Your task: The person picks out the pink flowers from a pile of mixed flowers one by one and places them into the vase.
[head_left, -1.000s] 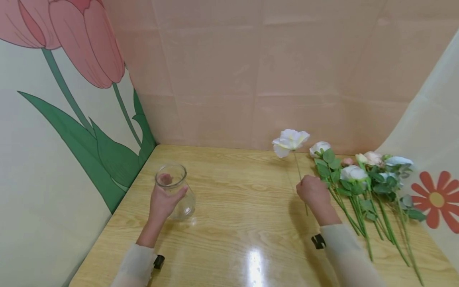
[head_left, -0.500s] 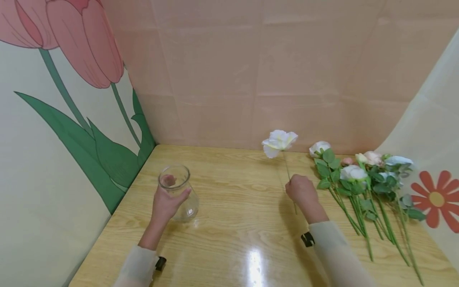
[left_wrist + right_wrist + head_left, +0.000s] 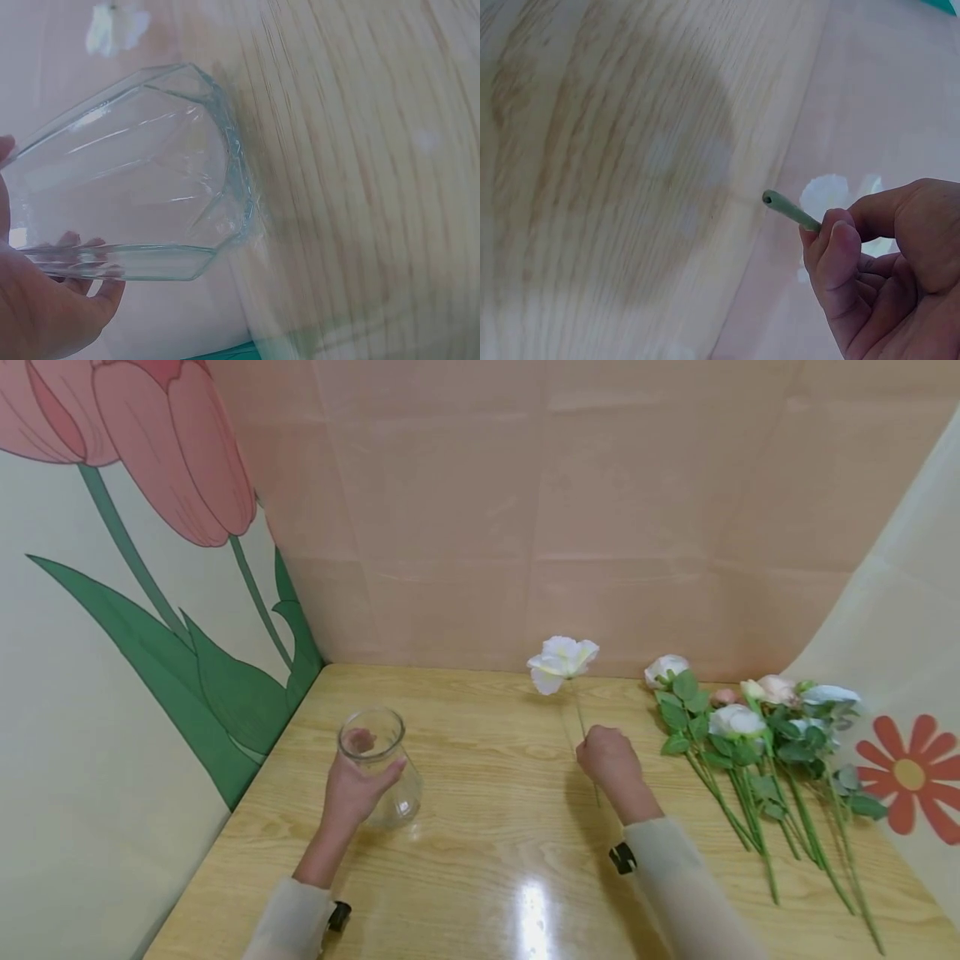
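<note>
My left hand (image 3: 354, 789) grips a clear glass vase (image 3: 406, 793) near its neck, thumb on the near side and fingers round the far side. In the left wrist view the faceted vase (image 3: 150, 165) shows nothing inside it. My right hand (image 3: 611, 768) pinches the thin green stem of a white artificial flower (image 3: 562, 662) between thumb and fingers, the bloom held upright above the hand. From the right wrist, the cut end of the stem (image 3: 784, 206) pokes out past the fingertips, with the white petals (image 3: 825, 193) partly hidden behind the hand (image 3: 885, 262).
Several artificial flowers (image 3: 737, 723) in white, pink and pale blue lie on the right of the wooden table (image 3: 480, 860), stems toward the near edge. A pinkish backdrop (image 3: 435, 527) stands along the far edge, and a tulip-printed sheet (image 3: 150, 693) on the left.
My right hand has moved left with the white flower, away from the other flowers. The left hand and vase have shifted slightly to the right.
</note>
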A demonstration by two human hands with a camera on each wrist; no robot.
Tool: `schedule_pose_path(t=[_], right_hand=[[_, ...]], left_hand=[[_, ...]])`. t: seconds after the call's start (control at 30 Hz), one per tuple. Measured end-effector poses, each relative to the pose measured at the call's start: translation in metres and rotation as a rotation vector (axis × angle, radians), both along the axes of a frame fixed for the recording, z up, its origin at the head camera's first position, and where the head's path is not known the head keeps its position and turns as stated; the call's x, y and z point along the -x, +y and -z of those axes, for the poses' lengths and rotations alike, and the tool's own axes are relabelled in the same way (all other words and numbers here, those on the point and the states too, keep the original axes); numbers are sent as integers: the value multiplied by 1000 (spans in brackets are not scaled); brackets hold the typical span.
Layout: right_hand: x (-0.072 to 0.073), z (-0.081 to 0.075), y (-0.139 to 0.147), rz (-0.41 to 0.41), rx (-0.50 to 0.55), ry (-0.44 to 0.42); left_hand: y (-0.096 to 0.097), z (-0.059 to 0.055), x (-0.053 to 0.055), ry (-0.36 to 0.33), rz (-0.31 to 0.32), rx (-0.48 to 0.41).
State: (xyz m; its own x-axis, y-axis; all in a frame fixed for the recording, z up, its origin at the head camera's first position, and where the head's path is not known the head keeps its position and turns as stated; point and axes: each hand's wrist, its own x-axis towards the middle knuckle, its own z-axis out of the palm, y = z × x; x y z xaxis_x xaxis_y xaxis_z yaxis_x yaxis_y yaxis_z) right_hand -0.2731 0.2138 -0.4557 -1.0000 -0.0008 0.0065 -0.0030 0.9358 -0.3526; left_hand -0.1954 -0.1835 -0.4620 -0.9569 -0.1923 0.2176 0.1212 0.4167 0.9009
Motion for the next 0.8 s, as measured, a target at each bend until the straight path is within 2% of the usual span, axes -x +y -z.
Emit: schedule_pose_path(t=[0.33, 0.8], right_hand=[[3, 4, -14, -2, 42, -46], [6, 5, -24, 24, 76, -122]], left_hand=[[5, -1, -4, 9, 20, -24], [9, 0, -4, 21, 31, -1]])
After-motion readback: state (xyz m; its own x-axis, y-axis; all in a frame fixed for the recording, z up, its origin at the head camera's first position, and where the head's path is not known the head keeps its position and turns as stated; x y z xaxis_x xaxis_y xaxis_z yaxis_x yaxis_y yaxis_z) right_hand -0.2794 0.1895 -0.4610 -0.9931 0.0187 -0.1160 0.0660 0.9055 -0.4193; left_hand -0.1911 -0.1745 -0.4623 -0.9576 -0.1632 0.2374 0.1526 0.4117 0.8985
